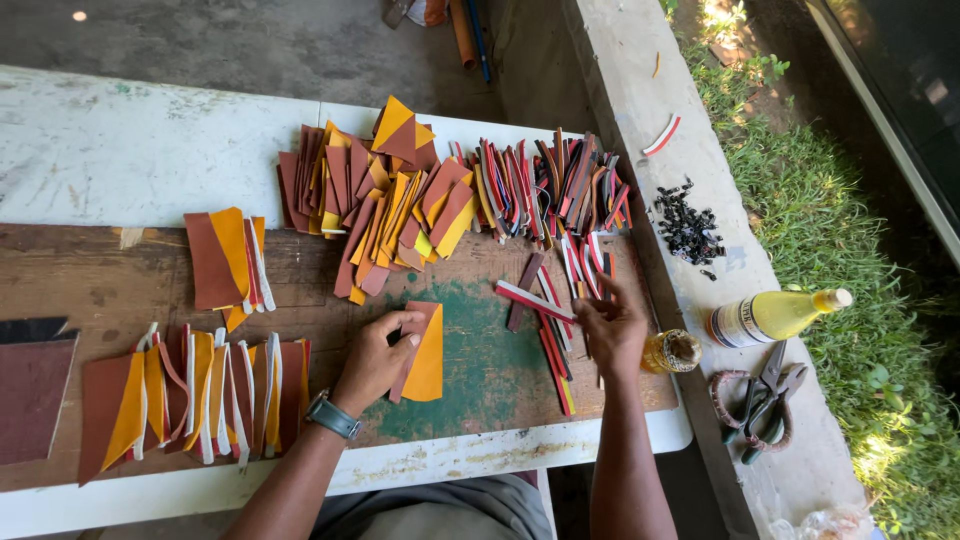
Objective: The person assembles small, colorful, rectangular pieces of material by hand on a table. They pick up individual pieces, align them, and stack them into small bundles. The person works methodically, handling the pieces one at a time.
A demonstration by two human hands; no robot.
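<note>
**Friend:** What is your left hand doing?

**Me:** My left hand (378, 357) lies flat on a brown and yellow piece (424, 352). My fingers press its top edge down on the green patch (490, 370) of the wooden board (90, 280). The hand does not close around it, it just holds it down. I wear a watch (332, 415) on that wrist.

**Friend:** And your right hand?

**Me:** My right hand (612, 330) pinches the end of a thin red and white strip (532, 300). The strip points out to the left, over the green patch. It is close to the brown and yellow piece but not touching it.

**Friend:** What is near your hands?

**Me:** Some loose strips (553, 355) lie on the board just under my right hand. Behind them is a big heap of strips (560, 190) in red, black and white. Next to that heap is a pile of brown and yellow pieces (385, 195). On my left is a row of finished pieces (200, 395) with white edges, lying side by side. A small stack (225, 255) sits above that row.

**Friend:** And on the grey ledge?

**Me:** A yellow bottle (775, 315) lies on its side there. A small jar (672, 350) stands just beside my right hand. Scissors (768, 395) lie near the bottle, and I see a little heap of black bits (688, 228).
</note>
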